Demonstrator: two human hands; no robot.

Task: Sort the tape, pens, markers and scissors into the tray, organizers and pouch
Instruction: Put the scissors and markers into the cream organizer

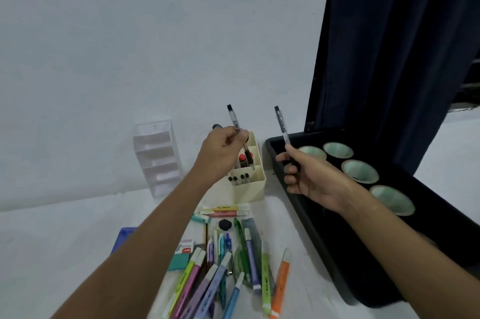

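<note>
Clear organizer stands at far left against the wall, tiered shelves, nothing visible in them. Left hand is over the cream organizer, fingers curled and pinching a pen at mid-barrel, cap end up, tip end pointing down toward a back compartment; several dark-capped pens and a red-capped one stand in it. Judgement: pen is light, stiff, smooth plastic, so a fingertip pinch at mid-barrel is enough; slip is the main risk, and the narrow compartment wants the tip guided in nearly upright. Near edge, between the arms: loose pile of markers, more pens, erasers, lying on the white surface, crossing one another. Judgement: these are equally light and rigid, round barrels will roll; take each at the middle, lifting top ones first. Right hand holds a second pen, thumb and forefinger pinching the lower barrel, other fingers curled loosely, cap end up, above the left rim of the black tray. Tape rolls lie flat in the tray. Scissors and pouch: cannot identify.
</note>
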